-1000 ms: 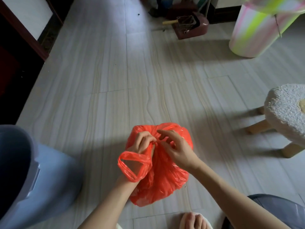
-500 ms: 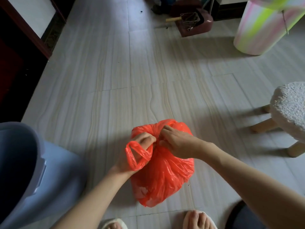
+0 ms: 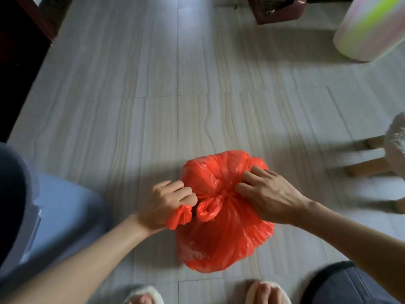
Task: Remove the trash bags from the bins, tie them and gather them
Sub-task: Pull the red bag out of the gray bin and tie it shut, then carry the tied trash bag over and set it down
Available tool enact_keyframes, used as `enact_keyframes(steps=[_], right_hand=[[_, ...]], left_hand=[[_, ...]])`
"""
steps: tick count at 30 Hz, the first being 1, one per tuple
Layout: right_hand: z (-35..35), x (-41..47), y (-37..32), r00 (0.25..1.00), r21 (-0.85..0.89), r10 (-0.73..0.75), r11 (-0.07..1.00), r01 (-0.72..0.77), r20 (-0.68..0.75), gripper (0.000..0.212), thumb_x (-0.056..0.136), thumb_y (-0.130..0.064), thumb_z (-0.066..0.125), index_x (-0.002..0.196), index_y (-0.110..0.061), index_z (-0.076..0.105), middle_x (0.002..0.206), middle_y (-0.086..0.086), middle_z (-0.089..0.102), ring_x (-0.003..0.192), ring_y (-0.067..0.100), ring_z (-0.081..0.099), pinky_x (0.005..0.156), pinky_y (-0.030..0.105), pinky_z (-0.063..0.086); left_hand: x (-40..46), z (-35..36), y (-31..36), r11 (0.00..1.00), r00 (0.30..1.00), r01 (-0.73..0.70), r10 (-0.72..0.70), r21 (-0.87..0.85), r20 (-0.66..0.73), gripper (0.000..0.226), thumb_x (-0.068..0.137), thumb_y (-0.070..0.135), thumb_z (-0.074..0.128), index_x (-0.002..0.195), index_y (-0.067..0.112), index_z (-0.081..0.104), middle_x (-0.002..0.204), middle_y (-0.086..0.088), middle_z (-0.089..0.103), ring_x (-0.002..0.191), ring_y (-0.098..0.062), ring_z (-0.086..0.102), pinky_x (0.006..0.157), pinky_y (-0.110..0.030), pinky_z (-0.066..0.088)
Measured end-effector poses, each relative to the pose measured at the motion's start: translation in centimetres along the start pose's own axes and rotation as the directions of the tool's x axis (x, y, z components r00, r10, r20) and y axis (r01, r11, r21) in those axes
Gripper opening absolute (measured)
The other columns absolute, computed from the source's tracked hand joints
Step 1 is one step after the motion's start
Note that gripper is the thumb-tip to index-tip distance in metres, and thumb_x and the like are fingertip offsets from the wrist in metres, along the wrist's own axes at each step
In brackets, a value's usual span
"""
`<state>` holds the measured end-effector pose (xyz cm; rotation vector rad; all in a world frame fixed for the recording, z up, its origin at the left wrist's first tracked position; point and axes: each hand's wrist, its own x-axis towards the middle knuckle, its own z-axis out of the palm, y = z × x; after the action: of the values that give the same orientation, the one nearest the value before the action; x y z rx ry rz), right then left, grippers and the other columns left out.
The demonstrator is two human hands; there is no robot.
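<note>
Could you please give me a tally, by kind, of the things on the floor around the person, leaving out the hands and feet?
Red trash bags: 1
Grey-blue bins: 1
Fluffy stools with wooden legs: 1
Pastel striped cylinders: 1
Dark red boxes at the top edge: 1
Total: 5

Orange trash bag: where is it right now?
Head view: the orange trash bag sits on the tiled floor, low centre, gripped between the left hand and right hand.

both hands, left hand (image 3: 167, 204) and right hand (image 3: 270, 195), gripping the red trash bag's (image 3: 228, 238) handles, bag on the tile floor (image 3: 131, 106)
</note>
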<state>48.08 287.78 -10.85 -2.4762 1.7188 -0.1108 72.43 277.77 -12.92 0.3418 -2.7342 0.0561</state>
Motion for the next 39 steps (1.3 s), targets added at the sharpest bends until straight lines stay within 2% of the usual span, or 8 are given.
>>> enact_keyframes(steps=[6,9,12,14,15,20,29,39], right_hand=[[-4.7,0.4,-2.0,0.994,0.101,0.057,0.993,-0.066,0.093,0.02,0.078,-0.028,0.039,0.068,-0.017,0.052,0.065,-0.001,0.056,0.058,0.022,0.055,0.05,0.03,0.044],[-10.2,1.0,-3.8,0.926,0.404,0.282,0.838,-0.365,0.252,0.031,0.074,-0.035,0.025,0.068,-0.014,0.047,0.072,0.011,0.057,0.067,0.031,0.055,0.06,0.038,0.043],[-16.9,1.2,-4.9,0.747,0.578,0.553,0.492,-0.651,0.37,0.02,0.074,-0.031,0.028,0.057,-0.02,0.028,0.066,0.011,0.049,0.064,0.027,0.047,0.06,0.035,0.03],[-22.6,0.7,-5.2,0.642,0.551,0.64,0.382,-0.742,0.422,0.026,0.079,-0.024,0.035,0.056,-0.019,0.026,0.067,0.009,0.049,0.066,0.026,0.049,0.059,0.03,0.026],[-25.9,0.3,-5.5,0.604,0.534,0.659,0.344,-0.772,0.448,0.028,0.082,-0.022,0.037,0.056,-0.019,0.027,0.068,0.006,0.05,0.068,0.027,0.052,0.058,0.03,0.027],[-40.7,-0.8,-3.7,0.547,0.513,0.69,0.288,-0.809,0.474,0.032,0.087,-0.016,0.042,0.058,-0.019,0.031,0.08,0.015,0.063,0.079,0.032,0.061,0.059,0.029,0.028],[-60.5,-4.3,6.8,0.502,0.456,0.773,0.313,-0.833,0.387,0.035,0.083,-0.02,0.048,0.053,-0.019,0.031,0.066,0.007,0.049,0.065,0.022,0.049,0.057,0.031,0.028],[-67.5,-9.8,21.9,0.013,0.577,0.954,-0.171,-0.798,0.3,0.025,0.066,-0.037,0.039,0.051,-0.017,0.041,0.062,0.013,0.05,0.061,0.017,0.047,0.052,0.031,0.035]], left_hand=[[3.0,-4.8,-0.6,0.998,0.992,0.044,-0.038,-0.054,0.121,0.019,0.082,0.019,0.049,0.064,0.022,0.052,0.055,0.003,0.05,0.051,-0.016,0.049,0.044,-0.028,0.035],[6.6,-10.1,-0.1,0.947,0.926,0.315,-0.291,-0.063,0.24,0.025,0.079,0.029,0.047,0.058,0.02,0.059,0.056,0.003,0.056,0.053,-0.018,0.058,0.055,-0.027,0.035],[10.5,-17.3,0.8,0.593,0.571,0.8,-0.708,-0.09,0.416,0.042,0.072,0.051,0.052,0.092,0.019,0.07,0.086,-0.003,0.07,0.081,-0.024,0.067,0.073,-0.032,0.049],[14.5,-23.7,1.3,0.312,0.21,0.949,-0.742,0.051,0.637,0.073,0.076,0.054,0.057,0.137,0.017,0.042,0.125,-0.01,0.056,0.116,-0.029,0.053,0.093,-0.04,0.045],[16.4,-26.9,1.8,0.295,0.135,0.947,-0.719,0.123,0.681,0.079,0.08,0.052,0.058,0.144,0.018,0.026,0.137,-0.01,0.046,0.126,-0.029,0.044,0.099,-0.041,0.039],[27.8,-39.7,1.5,0.46,0.386,0.887,-0.704,-0.031,0.597,0.05,0.088,0.032,0.055,0.135,0.019,0.044,0.133,-0.005,0.05,0.126,-0.023,0.043,0.102,-0.035,0.034],[50.5,-49.8,1.8,0.493,0.608,0.794,-0.662,-0.356,0.439,0.031,0.089,0.016,0.054,0.118,0.008,0.059,0.12,-0.011,0.061,0.115,-0.025,0.055,0.097,-0.033,0.04],[72.7,-43.6,-1.5,0.633,0.803,0.561,-0.258,-0.534,0.538,0.031,0.091,0.021,0.052,0.119,0.01,0.057,0.118,-0.01,0.06,0.111,-0.026,0.057,0.09,-0.034,0.044]])
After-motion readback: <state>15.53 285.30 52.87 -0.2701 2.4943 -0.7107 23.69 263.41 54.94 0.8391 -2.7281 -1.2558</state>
